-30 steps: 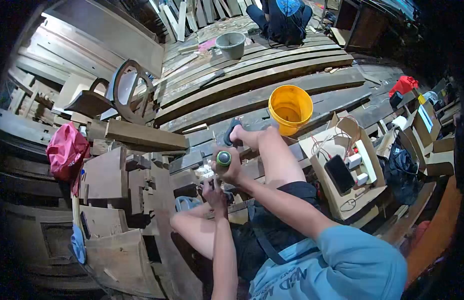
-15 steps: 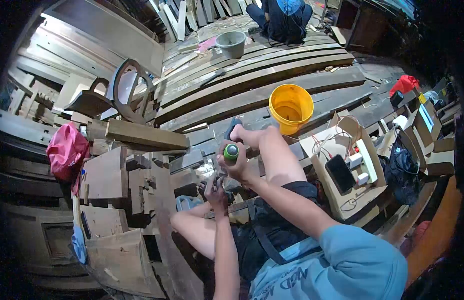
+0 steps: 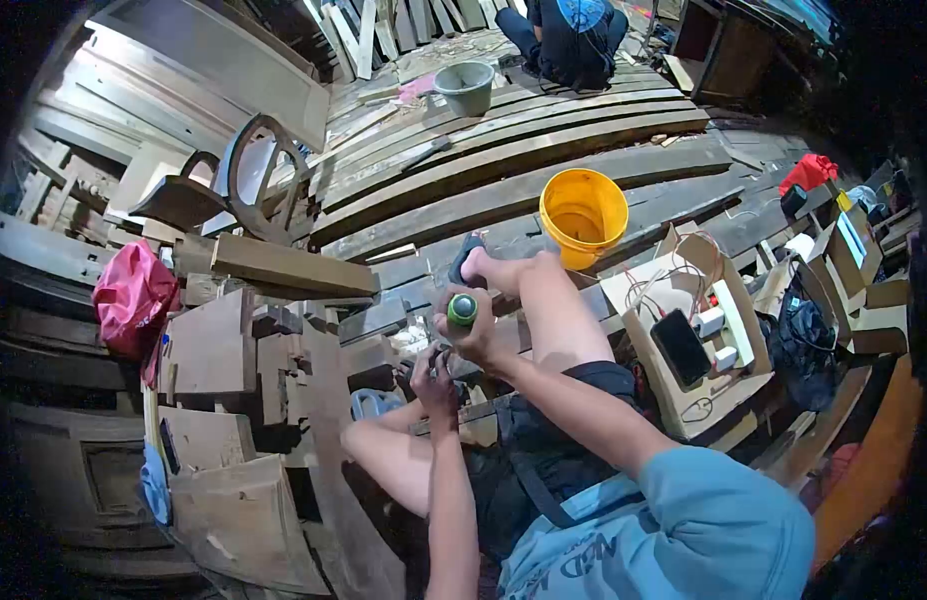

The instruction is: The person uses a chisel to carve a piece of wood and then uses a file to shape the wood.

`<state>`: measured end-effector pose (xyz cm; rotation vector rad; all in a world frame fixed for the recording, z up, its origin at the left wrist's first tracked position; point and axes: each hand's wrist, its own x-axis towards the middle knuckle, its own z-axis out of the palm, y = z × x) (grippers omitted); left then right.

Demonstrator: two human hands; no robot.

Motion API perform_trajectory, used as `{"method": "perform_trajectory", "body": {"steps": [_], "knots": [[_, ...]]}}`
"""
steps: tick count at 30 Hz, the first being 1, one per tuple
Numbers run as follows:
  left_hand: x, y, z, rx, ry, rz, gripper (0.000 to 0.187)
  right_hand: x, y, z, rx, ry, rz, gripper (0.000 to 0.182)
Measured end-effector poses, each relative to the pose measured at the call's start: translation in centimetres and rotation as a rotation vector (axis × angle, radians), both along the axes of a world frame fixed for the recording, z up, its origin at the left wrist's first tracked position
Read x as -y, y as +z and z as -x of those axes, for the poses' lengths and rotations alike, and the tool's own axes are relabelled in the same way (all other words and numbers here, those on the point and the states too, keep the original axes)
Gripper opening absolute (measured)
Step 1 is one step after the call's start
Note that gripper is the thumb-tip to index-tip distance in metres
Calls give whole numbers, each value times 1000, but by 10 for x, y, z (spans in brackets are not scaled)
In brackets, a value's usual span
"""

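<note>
My right hand [image 3: 475, 335] is wrapped round an upright green-handled tool [image 3: 462, 308]. Its rounded end with a grey centre faces up at me, and its lower part is hidden under the fist, so its exact kind does not show. Just below and to the left, my left hand [image 3: 435, 385] has its dark-smudged fingers curled together. Whatever they pinch is too dark and small to make out. A shiny, crumpled silvery patch [image 3: 411, 335] lies on the boards beyond the left fingers. Both hands are between my bent legs, close together but apart.
A yellow bucket [image 3: 583, 218] stands past my knee. On my right is a cardboard box [image 3: 673, 410] with a phone [image 3: 680, 347], power strip and wires. Wooden blocks [image 3: 213, 345] and a pink bag [image 3: 135, 298] are on the left. Farther off, a person [image 3: 573, 45] sits near a grey bucket [image 3: 464, 90].
The green-handled tool and my right hand have shifted very slightly. My left hand has moved a little up and to the right, toward the right hand.
</note>
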<state>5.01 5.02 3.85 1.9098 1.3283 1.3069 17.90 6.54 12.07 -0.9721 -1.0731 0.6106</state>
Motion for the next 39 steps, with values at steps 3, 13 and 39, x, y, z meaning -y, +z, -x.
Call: {"method": "perform_trajectory", "body": {"steps": [3,13,39], "knots": [[0,-4,1,90,-41,70,17,-4,-12,3,16,-38,-12,21],[0,3,-1,-5,30,65,15,-3,-5,1,-28,-26,-29,19],[3,12,-6,-147,104,9,8,4,5,2,-52,-20,-22,21]]}}
